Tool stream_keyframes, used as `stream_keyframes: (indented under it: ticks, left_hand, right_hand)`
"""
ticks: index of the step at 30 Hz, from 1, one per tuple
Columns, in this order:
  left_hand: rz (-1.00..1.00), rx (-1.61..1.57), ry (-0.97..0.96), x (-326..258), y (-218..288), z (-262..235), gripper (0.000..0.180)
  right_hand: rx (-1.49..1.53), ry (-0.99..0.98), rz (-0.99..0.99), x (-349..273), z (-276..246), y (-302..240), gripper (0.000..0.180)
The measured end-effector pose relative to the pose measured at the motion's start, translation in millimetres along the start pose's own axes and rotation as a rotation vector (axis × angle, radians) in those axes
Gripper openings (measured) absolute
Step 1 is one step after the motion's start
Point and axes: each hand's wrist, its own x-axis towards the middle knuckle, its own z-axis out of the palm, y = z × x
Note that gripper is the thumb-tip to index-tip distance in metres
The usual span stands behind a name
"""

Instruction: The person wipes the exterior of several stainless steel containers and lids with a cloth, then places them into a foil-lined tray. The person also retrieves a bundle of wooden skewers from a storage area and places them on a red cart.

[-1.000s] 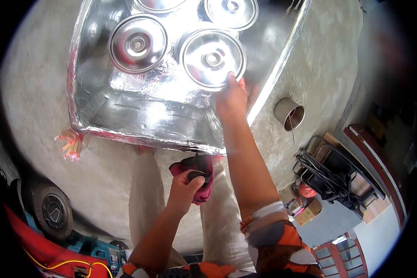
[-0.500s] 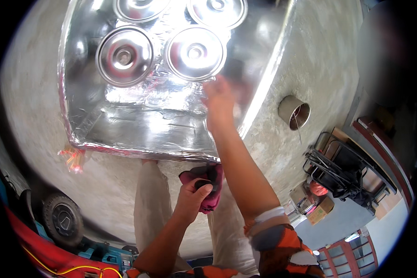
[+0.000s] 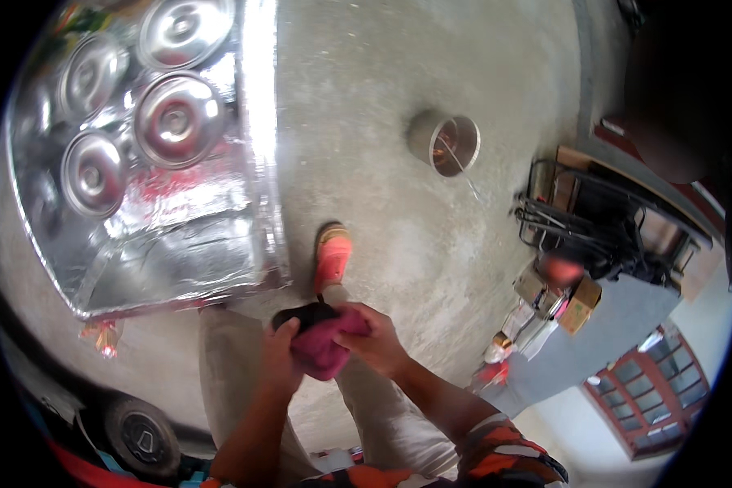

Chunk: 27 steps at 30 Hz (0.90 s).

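Observation:
In front of my legs I hold a maroon-and-black cloth (image 3: pixel 324 350) between both hands. Its folds hide its exact kind. My left hand (image 3: pixel 283 356) grips the cloth's left side near the black part, thumb on top. Fingers of my right hand (image 3: pixel 370 337) pinch the maroon side from the right. To the left stands a foil-covered table (image 3: pixel 163 268), apart from both hands. Several shiny round metal lids or dishes rest on it, the nearest large one (image 3: pixel 176 120) near the middle and a smaller-looking one (image 3: pixel 93 174) at its left.
A metal cylinder (image 3: pixel 431 140) with a thin stick in it lies on the concrete floor ahead. Black folded chairs (image 3: pixel 581 224) and a cardboard box (image 3: pixel 580 305) are at the right. My coral shoe (image 3: pixel 333 252) is beside the table. A vehicle wheel (image 3: pixel 142 437) is at lower left.
My right hand has left the metal lids and now grips the cloth along with my left. My view has turned right, so the table sits further left.

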Motion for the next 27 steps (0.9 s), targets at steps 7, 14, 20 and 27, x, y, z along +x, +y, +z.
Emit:
stream_keyframes:
  ticks: [7, 14, 20, 27]
  left_hand:
    - [-0.056, 0.095, -0.021, 29.5, -37.8, -7.2, 0.021]
    - [0.102, 0.296, 0.170, 44.2, -48.7, 6.6, 0.022]
    - [0.106, 0.265, 0.176, 52.8, -64.6, 4.9, 0.022]
    - [0.112, 0.248, 0.218, 59.5, -70.4, 15.8, 0.022]
  right_hand:
    - [-0.313, -0.064, -0.237, 34.4, -36.1, 9.5, 0.038]
    - [0.265, 0.523, -0.073, 138.0, -176.5, -2.9, 0.027]
    - [1.022, 0.712, -0.254, 223.2, -227.6, -25.2, 0.036]
    - [1.007, 0.847, -0.277, 236.3, -249.2, -30.8, 0.033]
